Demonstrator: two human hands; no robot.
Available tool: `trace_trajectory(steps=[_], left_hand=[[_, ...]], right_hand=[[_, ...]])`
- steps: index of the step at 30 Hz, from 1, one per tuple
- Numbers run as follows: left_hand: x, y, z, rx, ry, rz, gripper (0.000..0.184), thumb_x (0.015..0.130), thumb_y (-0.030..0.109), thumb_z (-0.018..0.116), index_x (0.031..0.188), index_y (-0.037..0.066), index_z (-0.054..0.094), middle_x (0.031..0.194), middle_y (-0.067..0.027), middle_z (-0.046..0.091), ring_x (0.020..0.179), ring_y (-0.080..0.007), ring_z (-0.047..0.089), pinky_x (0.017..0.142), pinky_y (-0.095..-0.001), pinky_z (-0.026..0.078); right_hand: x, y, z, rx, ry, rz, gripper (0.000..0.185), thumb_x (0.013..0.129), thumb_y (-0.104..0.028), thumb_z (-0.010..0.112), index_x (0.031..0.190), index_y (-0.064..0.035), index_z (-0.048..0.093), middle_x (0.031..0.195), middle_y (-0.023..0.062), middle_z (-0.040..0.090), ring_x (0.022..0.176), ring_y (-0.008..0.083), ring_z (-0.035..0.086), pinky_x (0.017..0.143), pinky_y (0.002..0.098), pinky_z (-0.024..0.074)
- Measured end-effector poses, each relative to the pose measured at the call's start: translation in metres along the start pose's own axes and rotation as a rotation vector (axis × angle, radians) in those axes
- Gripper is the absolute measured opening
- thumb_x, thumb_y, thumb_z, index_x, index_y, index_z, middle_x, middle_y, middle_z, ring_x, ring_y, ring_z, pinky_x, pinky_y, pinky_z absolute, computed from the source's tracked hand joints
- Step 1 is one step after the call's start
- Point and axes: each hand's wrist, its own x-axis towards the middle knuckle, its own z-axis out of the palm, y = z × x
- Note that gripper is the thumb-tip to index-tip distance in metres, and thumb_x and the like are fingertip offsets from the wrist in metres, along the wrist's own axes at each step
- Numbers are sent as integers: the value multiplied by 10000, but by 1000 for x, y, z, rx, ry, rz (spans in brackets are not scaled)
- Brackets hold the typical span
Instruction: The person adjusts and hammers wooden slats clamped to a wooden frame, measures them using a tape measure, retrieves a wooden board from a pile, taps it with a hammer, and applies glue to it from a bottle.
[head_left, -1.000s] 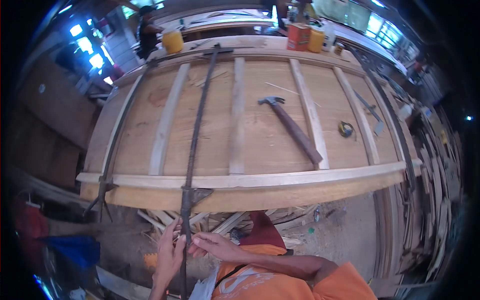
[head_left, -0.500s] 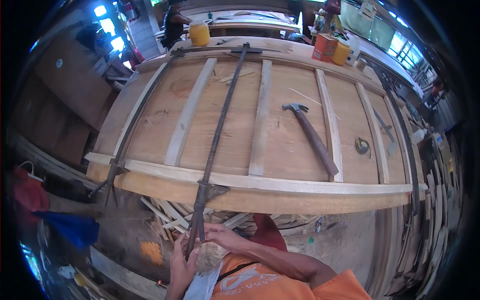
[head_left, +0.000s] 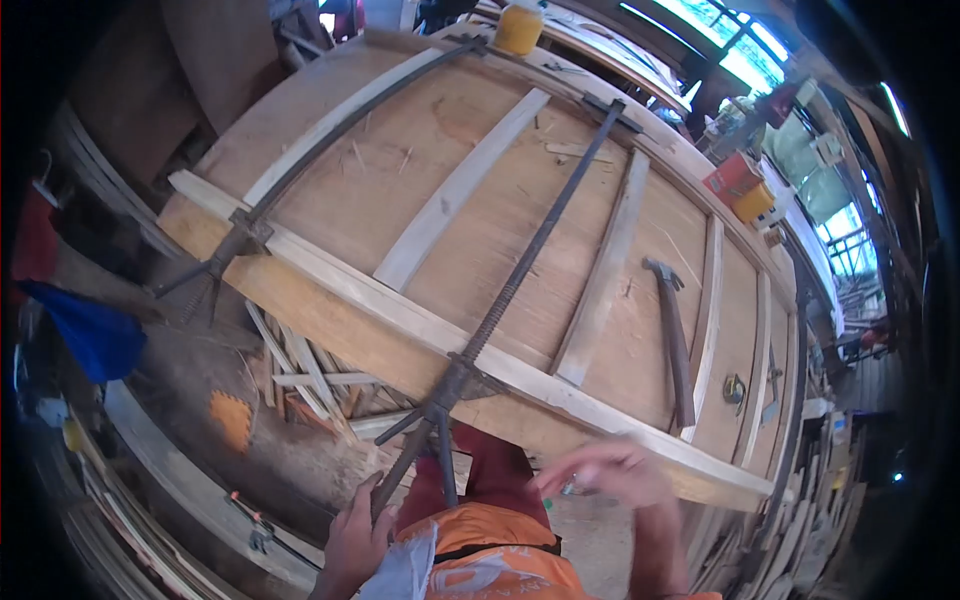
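A wooden frame with several slats (head_left: pixel 462 188) lies over a plywood panel on the bench. Across it runs a long metal bar clamp (head_left: pixel 540 235), its screw end jutting past the near edge. My left hand (head_left: pixel 357 535) is wrapped round the lower end of this clamp's bar. My right hand (head_left: pixel 600 468) is off the clamp, blurred, near the front edge of the frame; its fingers are smeared, and whether it holds anything is unclear. A hammer (head_left: pixel 674 345) rests on the panel, with a tape measure (head_left: pixel 734 389) to its right.
A second bar clamp (head_left: pixel 238 235) spans the frame's left end, its handle sticking out. Yellow container (head_left: pixel 519 30) and red box (head_left: pixel 733 177) stand at the far edge. Wood offcuts (head_left: pixel 310 375) lie on the floor below. A blue cloth (head_left: pixel 88 328) hangs at left.
My right hand has left the clamp and moved right. My left hand stays on the bar. The view has turned, so the bench appears tilted down to the right.
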Motion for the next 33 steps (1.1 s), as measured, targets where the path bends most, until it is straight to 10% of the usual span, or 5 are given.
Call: trace_trajectory(steps=[4, 11, 19, 30, 33], left_hand=[[12, 8, 1, 21, 7, -94, 496, 995, 195, 676, 1435, 24, 525, 1138, -280, 718, 1047, -475, 702, 910, -515, 540], [13, 5, 1, 157, -137, -364, 482, 1052, 284, 617, 1503, 149, 517, 1093, -278, 726, 994, -486, 706, 826, -542, 546], [2, -21, 11, 235, -182, -397, 514, 1043, 274, 632, 1530, 188, 491, 1021, -296, 733, 909, -496, 714, 748, -554, 553], [3, -38, 12, 288, -173, -456, 496, 1010, 269, 669, 1471, 151, 526, 1008, -283, 742, 891, -490, 720, 752, -550, 557], [5, -31, 6, 304, -153, -452, 498, 1009, 265, 669, 1470, 146, 524, 1013, -285, 740, 895, -487, 720, 759, -550, 557]], right_hand=[[47, -21, -131, -166, 647, -165, 463, 1031, -410, 681, 1244, 1, 689, 1085, 142, 770, 934, 213, 730, 819, 339, 557], [210, -17, -449, 102, 1206, -563, 647, 1130, -505, 409, 1556, -17, 430, 1616, 160, 468, 1502, 250, 429, 1205, 428, 329], [254, -19, -455, -311, 1104, -450, 908, 1097, -669, 286, 1695, -13, 97, 1768, 208, 112, 1648, 289, 82, 1315, 382, 12], [263, -17, -425, -32, 765, -514, 777, 1143, -573, 291, 1631, 30, 331, 1669, 140, 365, 1531, 253, 324, 1299, 359, 156], [244, -21, -447, -92, 852, -517, 842, 1122, -612, 298, 1641, 47, 220, 1701, 174, 235, 1569, 272, 199, 1308, 369, 104]])
